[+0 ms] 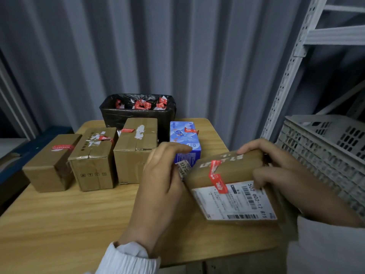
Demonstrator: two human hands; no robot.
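Wooden table [69, 214], light grain, fills the foreground; a white sleeve [128, 258] enters at the bottom edge.

Item in hand: brown parcel [237, 167], held over the right part of the table and tilted so its labelled face looks up at the camera. A white shipping label [233, 202] with barcodes covers the near half. A red tape strip [217, 178] crosses the upper edge onto the label.

Right hand [286, 175]: grips the parcel's right end, fingers curled over the far edge, thumb pressed on the face beside the label.

Left hand [164, 175]: seen from the back, set against the parcel's left end, fingers loosely extended toward the blue box. Thumb hidden; whether this hand has any hold cannot be told.

Behind the hands: blue box [184, 137], printed, red tape on top, just beside the parcel. To its left, a row of three: tall carton [136, 151], middle carton [92, 159], left carton [51, 163], each bearing red tape.

At the far table edge: bin [136, 117] lined in black plastic, holding red tape scraps [142, 104].

Right of the table: grey perforated crate [325, 147]; above it, metal shelving [292, 62].

Rear: corrugated grey wall [177, 46].
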